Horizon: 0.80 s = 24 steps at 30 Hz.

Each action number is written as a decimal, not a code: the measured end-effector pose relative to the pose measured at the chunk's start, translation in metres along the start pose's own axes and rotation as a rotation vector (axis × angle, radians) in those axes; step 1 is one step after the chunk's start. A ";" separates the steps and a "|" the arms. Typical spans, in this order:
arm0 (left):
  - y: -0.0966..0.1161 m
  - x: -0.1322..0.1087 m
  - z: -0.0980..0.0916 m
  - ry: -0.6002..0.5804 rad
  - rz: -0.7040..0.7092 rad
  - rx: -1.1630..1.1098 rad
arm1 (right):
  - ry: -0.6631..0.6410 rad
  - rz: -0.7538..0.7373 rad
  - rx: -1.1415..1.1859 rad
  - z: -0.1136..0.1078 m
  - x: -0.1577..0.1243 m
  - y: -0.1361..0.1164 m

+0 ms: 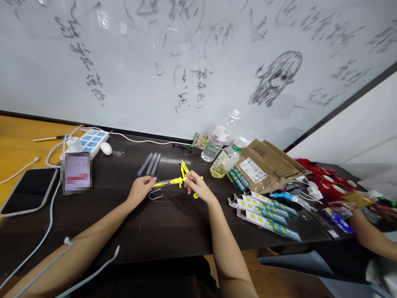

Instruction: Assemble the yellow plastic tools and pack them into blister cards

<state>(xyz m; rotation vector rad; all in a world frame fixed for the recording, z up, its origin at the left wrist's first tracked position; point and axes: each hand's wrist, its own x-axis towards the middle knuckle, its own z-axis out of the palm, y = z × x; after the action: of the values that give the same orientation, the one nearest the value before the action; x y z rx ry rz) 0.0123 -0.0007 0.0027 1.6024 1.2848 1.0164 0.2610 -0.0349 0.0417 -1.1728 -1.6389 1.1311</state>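
Both of my hands are over the dark table, joined by a slim yellow-and-clear syringe-like tool (169, 182). My left hand (143, 188) pinches its left end between thumb and fingers. At the yellow right end, the fingers of my right hand (196, 184) are closed round it. A bent wire hook (156, 194) lies just below the left end. Behind my right hand are more yellow pieces (184, 167), and a small yellow ring-like piece (195, 195) sits beneath it. Several clear tubes (149, 164) lie behind my left hand.
To the right are opened narrow boxes (266, 215), a cardboard parcel (265, 165), a water bottle (215, 142) and a bottle of yellow liquid (221, 163). A phone (29, 191), power strip (93, 142) and cables are left. Another person's arm (375, 238) reaches in at far right.
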 end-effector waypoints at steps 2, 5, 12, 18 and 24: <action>0.000 0.000 0.000 -0.003 0.007 0.008 | -0.003 0.004 -0.008 0.000 0.000 0.001; 0.001 -0.001 0.000 -0.007 0.013 0.012 | -0.009 0.013 -0.021 -0.001 0.000 0.002; 0.002 -0.001 0.000 -0.015 0.021 0.035 | -0.023 0.025 -0.059 0.000 0.000 0.004; 0.002 -0.001 0.000 -0.007 0.022 0.039 | -0.016 0.016 -0.139 -0.001 0.001 0.007; 0.004 -0.003 0.000 -0.007 0.023 0.055 | -0.010 0.044 -0.184 0.000 0.001 0.006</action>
<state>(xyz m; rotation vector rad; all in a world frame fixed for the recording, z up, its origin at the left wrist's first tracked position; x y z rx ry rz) 0.0130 -0.0040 0.0067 1.6639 1.3028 0.9968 0.2617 -0.0332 0.0362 -1.3270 -1.7616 1.0316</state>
